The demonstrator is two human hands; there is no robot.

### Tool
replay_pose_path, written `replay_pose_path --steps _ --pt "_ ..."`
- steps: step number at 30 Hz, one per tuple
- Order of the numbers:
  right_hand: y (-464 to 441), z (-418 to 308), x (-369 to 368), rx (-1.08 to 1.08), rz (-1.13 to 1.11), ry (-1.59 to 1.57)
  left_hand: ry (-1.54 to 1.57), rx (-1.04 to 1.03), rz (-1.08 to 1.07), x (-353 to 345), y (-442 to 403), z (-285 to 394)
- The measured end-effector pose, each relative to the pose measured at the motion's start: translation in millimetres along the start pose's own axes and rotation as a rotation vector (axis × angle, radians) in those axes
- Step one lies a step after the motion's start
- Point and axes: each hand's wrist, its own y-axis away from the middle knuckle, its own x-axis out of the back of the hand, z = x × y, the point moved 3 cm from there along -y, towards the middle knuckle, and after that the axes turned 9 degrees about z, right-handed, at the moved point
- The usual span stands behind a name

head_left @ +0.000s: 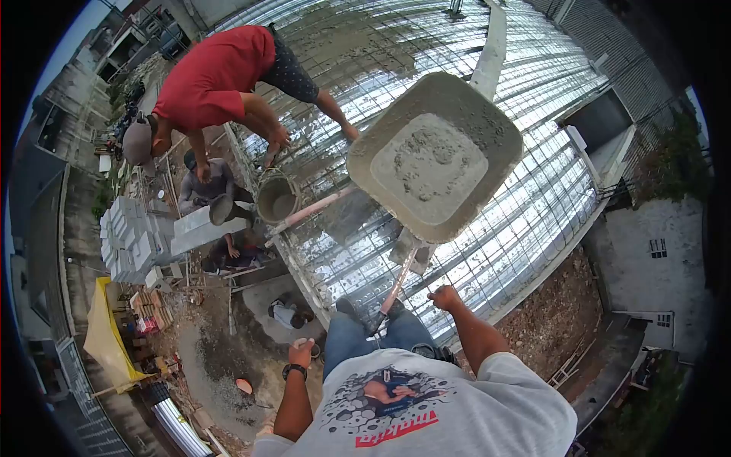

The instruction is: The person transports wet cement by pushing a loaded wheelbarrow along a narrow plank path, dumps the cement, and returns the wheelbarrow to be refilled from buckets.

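Observation:
My left hand (302, 352), with a dark watch (295, 371) at the wrist, hangs low on the left with its fingers curled and nothing visible in them. On the right, my right hand (442, 298) is also curled closed and seems to hold nothing. Ahead of both hands, apart from them, stands a wheelbarrow (368, 164). Wet concrete (430, 158) covers the bottom of its tray. A pinkish bar (398, 283) runs from below the tray toward my feet. Neither hand touches it.
A co-worker in a red shirt (221, 72) bends over a bucket (277, 198) at the slab edge. Below, another person (213, 183) is beside a second bucket (221, 209). Wire mesh (525, 183) covers the shiny decking. Drops lie left and right; grey blocks (133, 236) are stacked left.

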Motion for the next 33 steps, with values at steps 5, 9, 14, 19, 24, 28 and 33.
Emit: replay_pose_path --steps 5,9,14,19,24,28,33 --pt "75 -66 65 -0.322 -0.032 -0.196 -0.245 -0.126 -0.158 -7 -75 31" --pt "96 -85 16 -0.354 -0.008 -0.357 -0.44 -0.243 -0.259 -9 -143 59" --pt "102 -115 -80 -0.477 0.135 -0.534 -0.424 -0.239 -0.245 2 -173 141" --pt "98 -173 -90 -0.49 0.142 -0.595 -0.451 -0.309 -0.246 2 -201 157" --pt "85 -171 -76 -0.542 0.087 -0.715 -0.389 -0.439 -0.236 -11 -193 135" --pt "80 -136 -39 -0.372 0.19 -0.634 -0.515 -0.402 -0.234 -30 -138 138" --pt "96 -65 19 -0.443 0.317 -0.657 -0.597 -0.364 -0.292 -56 -55 172"
